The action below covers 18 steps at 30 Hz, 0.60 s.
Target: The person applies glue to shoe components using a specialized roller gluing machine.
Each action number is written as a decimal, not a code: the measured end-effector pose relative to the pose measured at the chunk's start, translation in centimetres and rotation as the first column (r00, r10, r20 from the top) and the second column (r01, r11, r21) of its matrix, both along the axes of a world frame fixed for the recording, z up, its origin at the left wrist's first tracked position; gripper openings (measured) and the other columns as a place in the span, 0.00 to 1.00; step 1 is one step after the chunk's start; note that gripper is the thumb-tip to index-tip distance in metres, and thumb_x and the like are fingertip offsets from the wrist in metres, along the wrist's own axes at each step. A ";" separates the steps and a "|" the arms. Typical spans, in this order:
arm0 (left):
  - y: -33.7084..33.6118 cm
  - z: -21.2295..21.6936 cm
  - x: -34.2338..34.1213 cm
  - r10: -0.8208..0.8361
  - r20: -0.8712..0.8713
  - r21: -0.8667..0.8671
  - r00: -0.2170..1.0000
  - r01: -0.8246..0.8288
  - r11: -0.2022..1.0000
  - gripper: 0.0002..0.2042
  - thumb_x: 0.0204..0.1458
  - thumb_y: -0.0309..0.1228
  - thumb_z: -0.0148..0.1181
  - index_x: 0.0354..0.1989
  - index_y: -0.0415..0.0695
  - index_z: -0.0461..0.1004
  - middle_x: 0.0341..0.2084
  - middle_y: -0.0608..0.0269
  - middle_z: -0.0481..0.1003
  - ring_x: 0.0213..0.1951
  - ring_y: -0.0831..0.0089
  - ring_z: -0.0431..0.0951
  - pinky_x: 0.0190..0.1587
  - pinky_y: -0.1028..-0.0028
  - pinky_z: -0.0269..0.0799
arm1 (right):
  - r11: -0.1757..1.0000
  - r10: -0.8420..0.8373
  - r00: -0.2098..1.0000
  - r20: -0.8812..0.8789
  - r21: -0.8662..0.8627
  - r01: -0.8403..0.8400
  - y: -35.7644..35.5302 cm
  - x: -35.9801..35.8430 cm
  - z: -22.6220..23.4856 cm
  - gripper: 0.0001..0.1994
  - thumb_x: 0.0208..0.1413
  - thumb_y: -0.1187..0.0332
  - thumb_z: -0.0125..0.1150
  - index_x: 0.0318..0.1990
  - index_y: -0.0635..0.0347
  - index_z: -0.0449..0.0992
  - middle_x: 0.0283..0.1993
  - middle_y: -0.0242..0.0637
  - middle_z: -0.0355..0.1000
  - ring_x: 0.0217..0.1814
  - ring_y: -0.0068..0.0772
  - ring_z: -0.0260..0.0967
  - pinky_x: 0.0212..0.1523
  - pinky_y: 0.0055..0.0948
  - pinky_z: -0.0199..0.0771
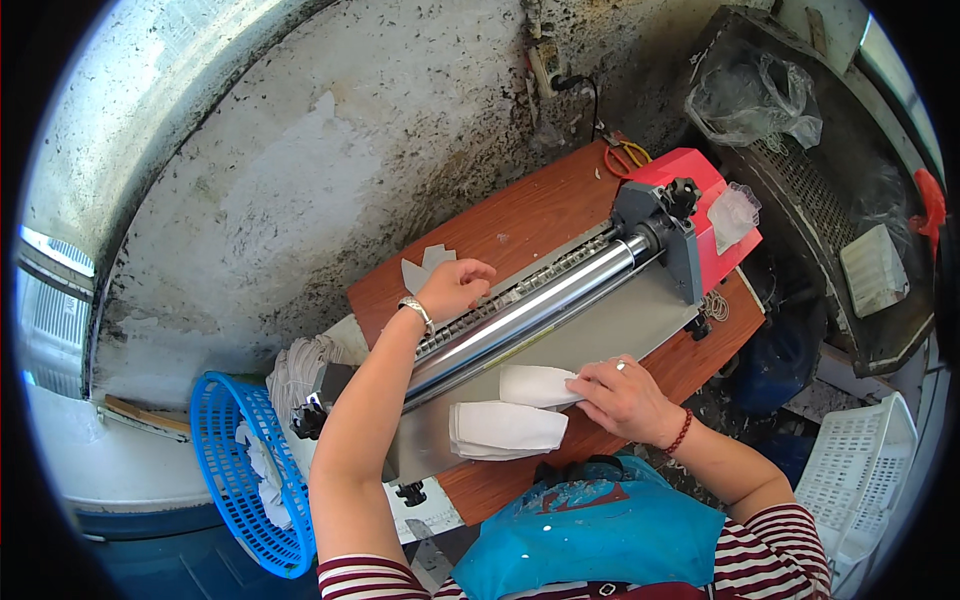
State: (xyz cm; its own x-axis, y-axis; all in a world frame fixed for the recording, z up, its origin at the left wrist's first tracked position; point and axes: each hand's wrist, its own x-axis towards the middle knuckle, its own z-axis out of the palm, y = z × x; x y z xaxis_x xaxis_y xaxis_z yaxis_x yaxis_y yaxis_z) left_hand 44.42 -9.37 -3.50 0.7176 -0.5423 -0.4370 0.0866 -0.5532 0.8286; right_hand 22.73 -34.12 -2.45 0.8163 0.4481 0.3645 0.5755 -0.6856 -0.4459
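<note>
A roller machine with shiny steel rollers [540, 300] and a red end housing [700, 205] stands across a brown wooden table. On the metal plate at its near side lie two stacks of white cut pieces, thin like paper or cloth: a lower stack [508, 428] and an upper stack [535, 385]. My right hand [628, 400] pinches the right end of the upper stack. My left hand [455, 288] reaches over the rollers to their far side, fingers loosely bent and apart, with nothing visible in them. Beside it, loose white pieces [428, 264] lie on the table.
A blue plastic basket [205, 440] holding white scraps stands at the left, next to a bundle of whitish cord [305, 375]. At the right are a white basket [858, 470] and a dark metal frame [830, 290]. Yellow-red-handled pliers [628, 155] lie near the wall.
</note>
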 end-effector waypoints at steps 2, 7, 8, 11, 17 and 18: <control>-0.2 0.5 -0.4 -0.007 0.023 0.012 1.000 0.006 1.000 0.17 0.53 0.29 0.54 0.51 0.38 0.71 0.35 0.61 0.77 0.30 0.80 0.74 0.38 0.77 0.73 | 1.000 0.007 1.000 0.008 -0.007 -0.007 -0.1 -0.1 -0.2 0.16 0.41 0.73 0.65 0.41 0.56 0.74 0.39 0.34 0.69 0.37 0.35 0.69 0.40 0.34 0.69; 0.0 0.5 -0.8 -0.027 0.071 0.038 0.997 0.025 0.999 0.16 0.53 0.29 0.54 0.51 0.38 0.71 0.36 0.60 0.77 0.32 0.79 0.75 0.38 0.77 0.73 | 1.000 0.024 0.997 0.075 0.015 -0.025 -0.1 0.2 -0.7 0.15 0.43 0.73 0.64 0.42 0.56 0.73 0.36 0.34 0.70 0.36 0.35 0.70 0.37 0.33 0.68; 0.0 0.3 -0.8 -0.028 0.082 0.026 0.996 0.026 0.999 0.16 0.54 0.29 0.53 0.50 0.39 0.71 0.36 0.60 0.77 0.33 0.79 0.75 0.38 0.77 0.73 | 1.000 0.023 0.997 0.076 0.014 -0.025 -0.2 0.3 -0.6 0.15 0.43 0.73 0.64 0.42 0.56 0.73 0.36 0.34 0.70 0.36 0.35 0.70 0.37 0.33 0.68; -0.1 0.5 -1.0 -0.032 0.079 0.029 0.996 0.030 0.999 0.15 0.54 0.28 0.53 0.50 0.39 0.71 0.37 0.60 0.77 0.34 0.78 0.76 0.39 0.76 0.74 | 0.999 0.035 0.998 0.046 0.018 -0.036 -0.1 0.4 -0.2 0.11 0.46 0.71 0.63 0.39 0.55 0.74 0.35 0.32 0.71 0.36 0.34 0.70 0.37 0.32 0.68; 0.1 0.7 -1.4 -0.032 0.075 0.015 0.997 0.031 0.999 0.15 0.54 0.27 0.52 0.49 0.38 0.72 0.38 0.60 0.77 0.35 0.78 0.76 0.40 0.76 0.74 | 0.983 0.006 1.000 -0.006 0.186 -0.005 0.2 0.3 -0.7 0.05 0.50 0.69 0.62 0.34 0.56 0.76 0.32 0.33 0.72 0.32 0.35 0.70 0.32 0.32 0.69; 0.3 0.6 -1.4 -0.033 0.081 0.000 0.996 0.033 0.999 0.14 0.54 0.27 0.52 0.49 0.38 0.72 0.38 0.60 0.76 0.35 0.78 0.76 0.41 0.76 0.74 | 0.961 -0.050 0.997 -0.063 0.270 0.065 0.2 0.3 -0.7 0.05 0.50 0.71 0.61 0.35 0.57 0.76 0.31 0.35 0.72 0.31 0.36 0.70 0.31 0.32 0.70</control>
State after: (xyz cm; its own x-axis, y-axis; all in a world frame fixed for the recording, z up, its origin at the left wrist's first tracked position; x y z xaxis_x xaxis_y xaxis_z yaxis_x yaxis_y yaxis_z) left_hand 43.02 -9.09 -2.90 0.7322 -0.5668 -0.3777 0.0009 -0.5537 0.8327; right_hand 23.04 -33.90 -3.12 0.8598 0.2903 0.4201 0.5082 -0.5656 -0.6495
